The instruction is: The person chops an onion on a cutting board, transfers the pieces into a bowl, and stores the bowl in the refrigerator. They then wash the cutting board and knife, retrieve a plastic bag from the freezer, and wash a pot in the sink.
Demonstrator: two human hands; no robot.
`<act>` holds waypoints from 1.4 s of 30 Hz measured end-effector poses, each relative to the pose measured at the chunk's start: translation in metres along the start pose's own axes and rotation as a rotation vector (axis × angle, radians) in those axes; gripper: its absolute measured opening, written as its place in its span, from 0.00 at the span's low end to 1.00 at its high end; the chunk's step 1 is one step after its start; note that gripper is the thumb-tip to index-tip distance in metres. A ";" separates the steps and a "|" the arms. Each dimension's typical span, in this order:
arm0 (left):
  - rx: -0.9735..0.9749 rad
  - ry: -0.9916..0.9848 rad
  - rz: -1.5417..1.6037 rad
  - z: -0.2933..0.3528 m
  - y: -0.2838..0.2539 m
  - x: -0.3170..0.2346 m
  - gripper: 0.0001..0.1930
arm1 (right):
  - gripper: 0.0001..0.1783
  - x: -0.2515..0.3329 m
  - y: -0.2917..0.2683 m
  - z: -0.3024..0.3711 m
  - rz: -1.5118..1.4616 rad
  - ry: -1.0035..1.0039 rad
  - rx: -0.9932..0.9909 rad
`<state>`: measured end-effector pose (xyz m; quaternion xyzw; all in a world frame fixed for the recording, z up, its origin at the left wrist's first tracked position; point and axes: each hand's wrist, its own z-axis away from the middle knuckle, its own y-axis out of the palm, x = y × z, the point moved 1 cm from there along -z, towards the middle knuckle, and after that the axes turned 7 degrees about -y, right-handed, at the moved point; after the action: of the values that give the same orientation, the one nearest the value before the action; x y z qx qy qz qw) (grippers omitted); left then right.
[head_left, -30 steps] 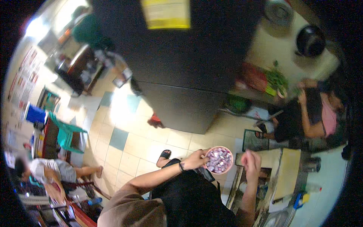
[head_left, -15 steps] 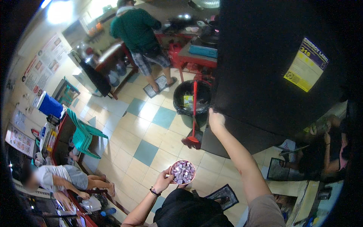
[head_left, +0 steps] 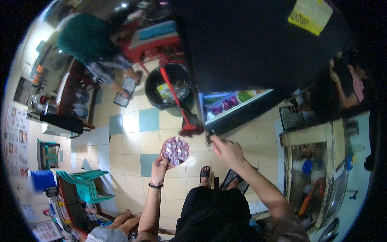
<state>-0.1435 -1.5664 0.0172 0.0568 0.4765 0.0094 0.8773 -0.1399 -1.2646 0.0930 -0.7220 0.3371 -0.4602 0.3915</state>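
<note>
My left hand is closed on the rim of a small pink bowl, the thumb over its edge. Diced purple-and-white pieces that look like chopped red onion fill the bowl. Beside a tall black refrigerator, my right hand has its fingers curled at the near left corner of the pulled-out lower drawer. Inside that drawer lie several round purple vegetables and something green.
Left of the refrigerator stands a black-lined trash bin with a red-handled broom against it. A person in green stands at the far left. Stacked green chairs are at left, an open-fronted cabinet at right. Another person is at far right.
The refrigerator's lower drawer has come open, showing its contents. My right hand has drawn back toward me with it. My view has turned, and the bowl stays in my left hand.
</note>
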 end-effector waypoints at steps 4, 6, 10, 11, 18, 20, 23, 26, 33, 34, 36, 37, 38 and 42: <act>0.111 0.011 -0.020 -0.057 0.065 -0.007 0.18 | 0.13 -0.020 -0.011 0.095 -0.384 0.388 -0.328; 0.172 0.011 0.010 -0.087 0.109 -0.001 0.18 | 0.15 -0.040 -0.010 0.134 -0.635 0.509 -0.515; 0.264 0.005 0.086 -0.151 0.186 0.015 0.14 | 0.26 -0.067 -0.007 0.187 -0.997 0.640 -0.617; 0.237 -0.001 0.125 -0.171 0.203 0.019 0.15 | 0.28 -0.071 -0.008 0.198 -1.091 0.651 -0.650; 0.122 0.030 0.183 -0.297 0.298 0.010 0.19 | 0.41 -0.104 -0.025 0.282 -1.054 0.840 -0.555; 0.163 0.101 0.184 -0.315 0.319 0.005 0.18 | 0.41 -0.109 -0.034 0.303 -0.792 0.775 -0.556; 0.168 0.026 0.346 -0.325 0.334 0.002 0.19 | 0.31 -0.099 -0.045 0.315 -0.401 0.463 -0.546; 0.176 0.060 0.291 -0.321 0.327 0.010 0.21 | 0.19 -0.079 -0.030 0.290 -0.524 0.066 -0.482; 0.096 -0.002 0.182 -0.310 0.286 0.025 0.14 | 0.09 -0.161 0.069 0.078 -1.117 0.436 -0.876; 0.102 0.020 0.162 -0.310 0.281 0.026 0.14 | 0.08 -0.189 0.082 0.033 -1.100 0.364 -0.968; 0.119 0.071 0.123 -0.313 0.273 0.026 0.14 | 0.10 -0.246 0.101 -0.049 -0.753 0.346 -1.002; 0.166 0.088 0.115 -0.315 0.270 0.026 0.11 | 0.13 -0.273 0.110 -0.089 -0.608 0.465 -0.875; 0.191 0.105 0.113 -0.318 0.267 0.026 0.11 | 0.15 -0.297 0.119 -0.127 -0.657 0.550 -0.777; 0.244 0.139 0.065 -0.330 0.257 0.029 0.11 | 0.19 -0.358 0.154 -0.231 -0.276 0.474 -0.377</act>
<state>-0.3946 -1.2790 -0.1568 0.1776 0.5319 -0.0165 0.8278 -0.4991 -1.0920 -0.1234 -0.6934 0.3973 -0.5934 0.0956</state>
